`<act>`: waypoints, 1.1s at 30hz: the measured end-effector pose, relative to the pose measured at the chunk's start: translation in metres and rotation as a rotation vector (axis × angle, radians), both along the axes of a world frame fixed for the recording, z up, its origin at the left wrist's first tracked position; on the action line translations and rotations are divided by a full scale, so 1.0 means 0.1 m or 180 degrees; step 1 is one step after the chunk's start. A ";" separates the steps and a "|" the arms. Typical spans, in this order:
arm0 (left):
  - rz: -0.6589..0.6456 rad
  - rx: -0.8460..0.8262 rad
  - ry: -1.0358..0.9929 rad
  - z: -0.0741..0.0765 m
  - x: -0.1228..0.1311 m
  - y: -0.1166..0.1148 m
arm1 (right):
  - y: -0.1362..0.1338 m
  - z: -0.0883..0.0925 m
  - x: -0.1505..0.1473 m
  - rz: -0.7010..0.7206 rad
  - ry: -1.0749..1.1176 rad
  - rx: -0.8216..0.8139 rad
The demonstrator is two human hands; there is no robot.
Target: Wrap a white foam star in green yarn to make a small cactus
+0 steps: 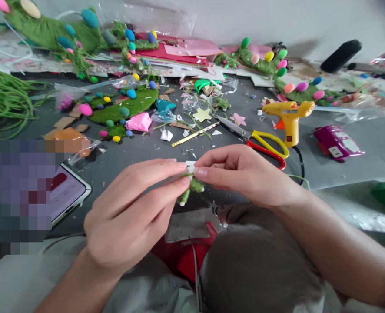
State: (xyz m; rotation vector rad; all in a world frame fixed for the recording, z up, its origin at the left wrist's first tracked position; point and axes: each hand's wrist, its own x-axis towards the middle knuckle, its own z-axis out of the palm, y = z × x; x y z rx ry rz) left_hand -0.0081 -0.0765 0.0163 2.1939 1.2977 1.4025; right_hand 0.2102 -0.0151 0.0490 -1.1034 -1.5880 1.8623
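Note:
Between my two hands is a small white shape partly wrapped in green yarn (197,186), its white tips poking out below. My left hand (137,204) pinches it from the left with thumb and fingers. From the right, my right hand (234,171) closes thumb against forefinger at its upper part, where a green strand of yarn shows; a thin strand also trails by the right wrist. The fingers cover much of the piece. Just beyond my right hand lie scissors (256,141) with yellow and red handles, and a patterned pencil (195,134) lies ahead.
A yellow glue gun (290,117) stands at right, its black cord running towards me, near a purple packet (339,142). A phone (71,191) lies left. Green yarn (8,102) is heaped far left. Yarn-wrapped pieces with coloured eggs (124,106), paper stars (202,114) and scraps litter the table.

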 end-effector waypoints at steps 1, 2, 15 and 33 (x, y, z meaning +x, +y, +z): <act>-0.0003 0.0094 0.0131 -0.01 -0.01 0.00 | 0.00 0.00 0.00 -0.0018 0.0029 -0.0035; -0.0003 0.0144 0.0242 -0.02 -0.02 -0.01 | 0.00 0.00 -0.01 -0.0033 0.0051 -0.0063; 0.0264 -0.2074 -0.2246 -0.04 0.18 0.05 | -0.04 -0.08 -0.09 -0.0367 0.0060 0.0268; -0.0307 -0.2969 -0.3789 -0.07 0.29 0.13 | -0.13 -0.14 -0.22 -0.0677 0.0002 0.0933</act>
